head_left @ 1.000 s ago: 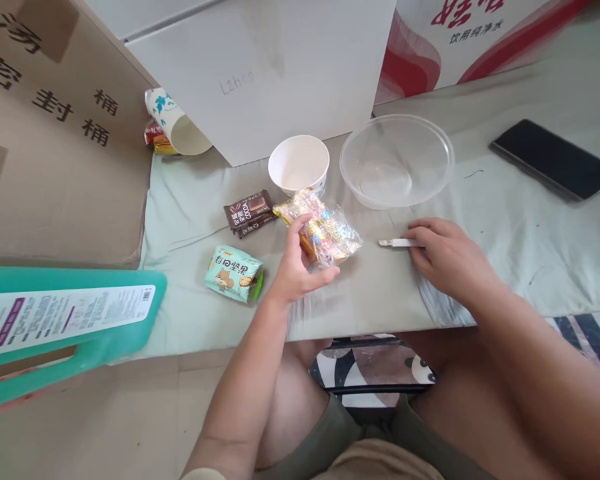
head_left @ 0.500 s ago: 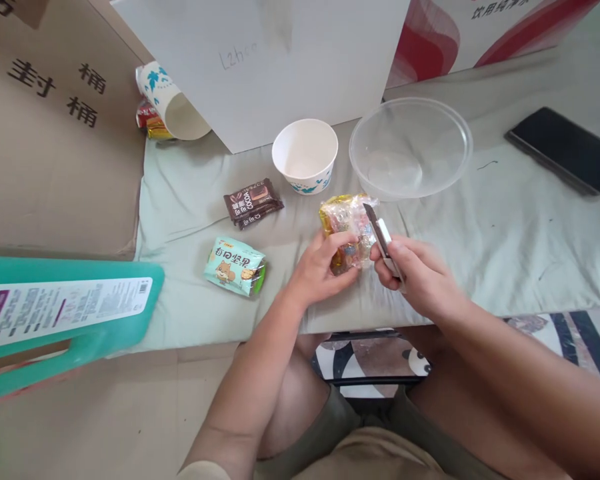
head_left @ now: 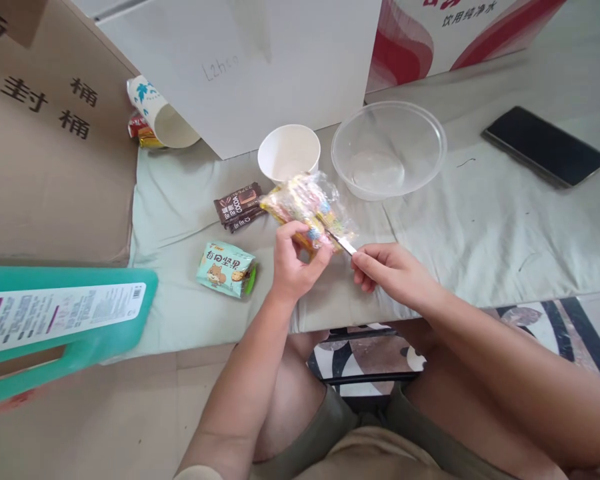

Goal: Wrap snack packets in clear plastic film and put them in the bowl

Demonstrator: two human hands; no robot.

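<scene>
Pinched in my left hand (head_left: 300, 260) is a clear plastic packet (head_left: 307, 207) with yellow edges and small coloured pieces inside, blurred a little by motion. My right hand (head_left: 393, 270) is closed round a utility knife (head_left: 347, 247), whose dark blade lies against the packet's near side; whether it has cut through I cannot tell. Behind the packet stands a white paper bowl (head_left: 289, 153), partly hidden by it. Left of my left hand lie two brown cocoa snack packs (head_left: 240, 205), one on the other, and a mint-green nut snack pack (head_left: 226, 269).
A clear plastic bowl (head_left: 389, 150) and a black phone (head_left: 545, 145) rest on the pale cloth (head_left: 460, 247). White (head_left: 250, 67) and red-and-white boxes (head_left: 445, 40) stand behind. At left are a cardboard box (head_left: 55, 180), a tipped paper cup (head_left: 165, 117) and a teal container (head_left: 70, 320).
My left hand has lifted the packet and moved it slightly left. The knife, held upright beside it before, now points leftward with its blade at the packet.
</scene>
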